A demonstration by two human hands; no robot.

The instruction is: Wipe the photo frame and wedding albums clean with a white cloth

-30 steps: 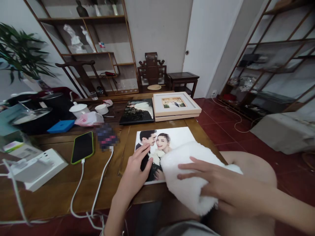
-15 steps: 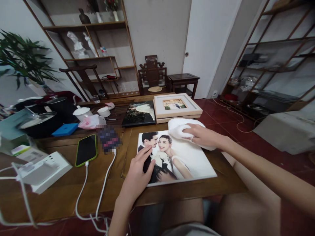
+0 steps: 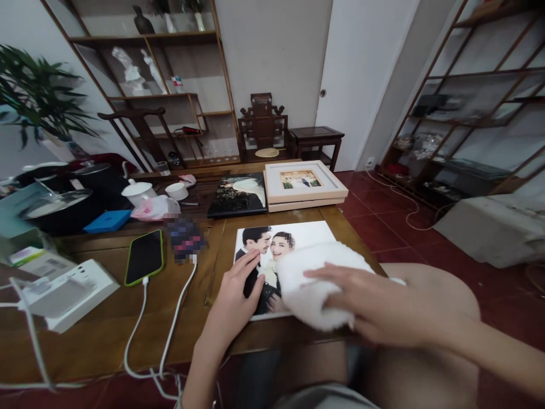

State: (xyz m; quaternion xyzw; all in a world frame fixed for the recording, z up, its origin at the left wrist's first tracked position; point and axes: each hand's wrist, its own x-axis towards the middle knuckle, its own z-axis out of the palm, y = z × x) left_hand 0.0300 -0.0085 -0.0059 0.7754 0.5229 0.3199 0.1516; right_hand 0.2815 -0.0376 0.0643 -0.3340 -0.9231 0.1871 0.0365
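A large wedding photo print (image 3: 293,234) lies flat on the wooden table (image 3: 97,335) in front of me. My left hand (image 3: 236,298) rests on the print's left side with fingers stretched out flat, pressing it down. My right hand (image 3: 370,304) lies over a fluffy white cloth (image 3: 306,281) and grips it against the lower right part of the print, near the table's front edge. The cloth hides much of the picture.
Behind the print lie a dark photo print (image 3: 238,194) and a stack of white frames (image 3: 303,183). To the left are a phone in a green case (image 3: 143,255) with white cables (image 3: 170,326), a white box (image 3: 68,292), a blue pad, cups and pots. Shelves and chairs stand behind.
My right hand swept the cloth from the print's far right corner back toward me, to the lower right part of the picture. My left hand stayed put.
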